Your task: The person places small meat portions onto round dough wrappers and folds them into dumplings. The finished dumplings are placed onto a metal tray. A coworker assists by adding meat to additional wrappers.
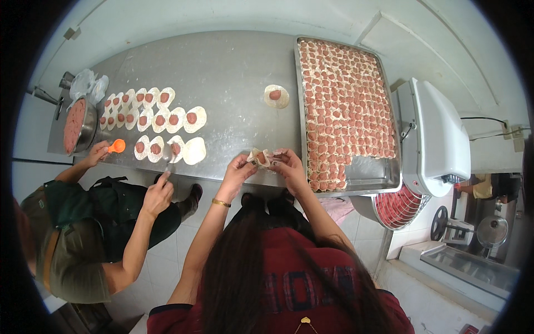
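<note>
Between my two hands, just above the table's front edge, is a dumpling (259,157) of thin pale dough with pink meat filling showing at its open top. My left hand (241,168) pinches its left side, and a gold bracelet sits on that wrist. Fingers of my right hand (287,166) grip the dough's other side. Farther back on the steel table (228,83) lies one flat wrapper (276,96) with a lump of meat on it. To my right stands a large metal tray (370,177) packed with rows of open-topped meat dumplings (347,103); its near right corner shows bare metal.
At left a co-worker (83,239) holds an orange scoop (117,146) and touches a tool to a wrapper (176,148). Rows of filled wrappers (160,119) lie there, beside a steel bowl (88,125) of meat. Right of the tray stands a white mixer (436,133) with meat in its bowl.
</note>
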